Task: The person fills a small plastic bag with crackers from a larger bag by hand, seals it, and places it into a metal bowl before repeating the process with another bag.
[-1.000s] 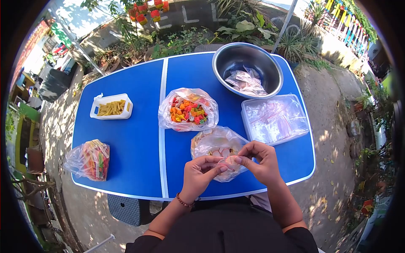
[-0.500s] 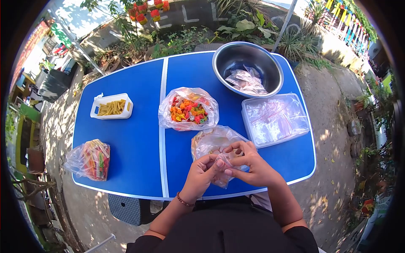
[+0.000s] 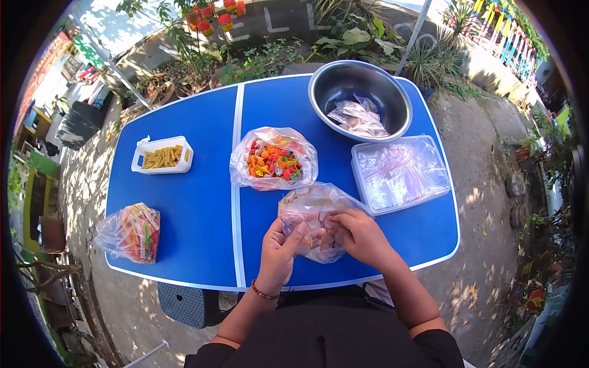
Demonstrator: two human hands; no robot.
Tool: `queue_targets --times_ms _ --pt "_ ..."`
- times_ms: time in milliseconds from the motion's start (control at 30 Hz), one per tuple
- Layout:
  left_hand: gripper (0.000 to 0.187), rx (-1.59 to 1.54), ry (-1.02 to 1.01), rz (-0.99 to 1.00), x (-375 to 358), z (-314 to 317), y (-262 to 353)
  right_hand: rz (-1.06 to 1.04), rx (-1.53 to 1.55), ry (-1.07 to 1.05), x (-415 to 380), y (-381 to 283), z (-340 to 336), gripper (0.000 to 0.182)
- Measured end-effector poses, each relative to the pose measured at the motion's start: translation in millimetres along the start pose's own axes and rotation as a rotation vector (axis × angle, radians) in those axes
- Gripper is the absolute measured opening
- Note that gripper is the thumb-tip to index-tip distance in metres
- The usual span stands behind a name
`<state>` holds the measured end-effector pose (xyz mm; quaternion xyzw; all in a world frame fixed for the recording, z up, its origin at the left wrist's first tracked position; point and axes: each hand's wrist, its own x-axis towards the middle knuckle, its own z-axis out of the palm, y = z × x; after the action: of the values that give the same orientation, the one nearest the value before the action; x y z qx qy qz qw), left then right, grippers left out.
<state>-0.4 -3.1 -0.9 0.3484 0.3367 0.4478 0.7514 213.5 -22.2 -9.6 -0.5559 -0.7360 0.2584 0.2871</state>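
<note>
My left hand (image 3: 279,248) holds a small clear zip bag (image 3: 300,222) with a red strip along its top, thumb pressed on its front. Over the mouth of a large clear plastic bag (image 3: 325,195), my right hand (image 3: 362,236) has its fingers bent and pressed together; what lies between them is too small to make out. Pale, flat pieces show inside the large bag. Just behind it sits an open plastic bag of colourful pieces (image 3: 276,161).
On the blue table (image 3: 178,214) stand a steel bowl (image 3: 400,92) holding filled packets, a clear box (image 3: 402,172) of empty zip bags, a white container (image 3: 162,170) of yellowish sticks, and a bag of colourful sticks (image 3: 138,233) at the left.
My hands have moved apart. The small zip bag now shows flat and spread in my left hand, and my right hand has turned down toward the large bag.
</note>
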Motion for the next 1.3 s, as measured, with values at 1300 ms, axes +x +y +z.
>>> queue_targets --times_ms 1300 --pt "0.028 0.093 0.093 0.08 -3.6 -0.1 -1.5 -0.059 -0.218 0.206 30.1 2.1 30.0 0.008"
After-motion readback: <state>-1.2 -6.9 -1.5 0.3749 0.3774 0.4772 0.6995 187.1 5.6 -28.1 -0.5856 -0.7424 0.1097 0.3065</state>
